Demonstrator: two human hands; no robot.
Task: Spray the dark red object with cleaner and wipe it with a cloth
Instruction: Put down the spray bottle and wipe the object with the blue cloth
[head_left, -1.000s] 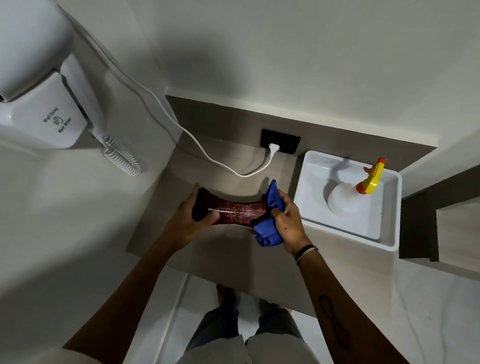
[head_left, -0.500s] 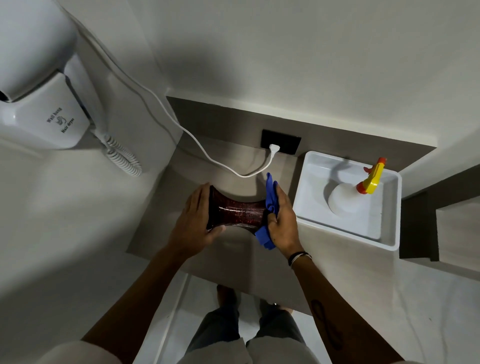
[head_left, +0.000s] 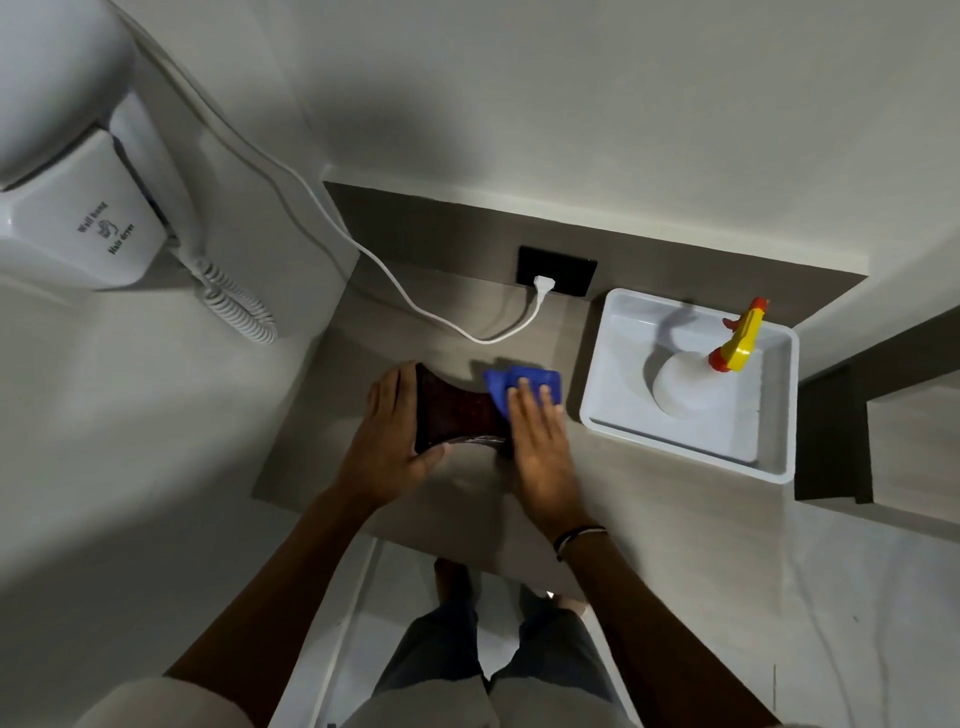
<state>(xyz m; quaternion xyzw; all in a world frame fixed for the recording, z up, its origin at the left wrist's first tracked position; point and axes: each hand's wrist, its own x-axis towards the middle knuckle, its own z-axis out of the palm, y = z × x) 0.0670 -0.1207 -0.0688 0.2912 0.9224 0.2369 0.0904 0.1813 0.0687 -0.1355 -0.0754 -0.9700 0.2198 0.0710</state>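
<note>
On the grey-brown surface (head_left: 649, 499) below the wall, the biggest item is the white tray (head_left: 613, 410) at the right, where the spray bottle (head_left: 691, 382) with its yellow and red trigger head lies well apart from the work. Left of the tray, near the surface's middle, lies the dark red object (head_left: 457, 415), on its side and flaring wide at its left end from a narrow waist. It looks rigid and glossy, with a speckled finish; I judge it to be hard, probably glass or glazed, so likely slippery when wet with cleaner, and breakable if it rolls off the edge. The left hand (head_left: 389, 441) is curled part-open around the wide left end, thumb underneath at the near rim, bracing it. That flared end seems the safest hold, since the narrow waist offers less to stop a slip. The right hand (head_left: 537, 436) lies nearly flat, fingers extended, pressing the blue cloth (head_left: 519, 382) over the object's right end. The cloth is soft and bunched, folding easily around the curve.
</note>
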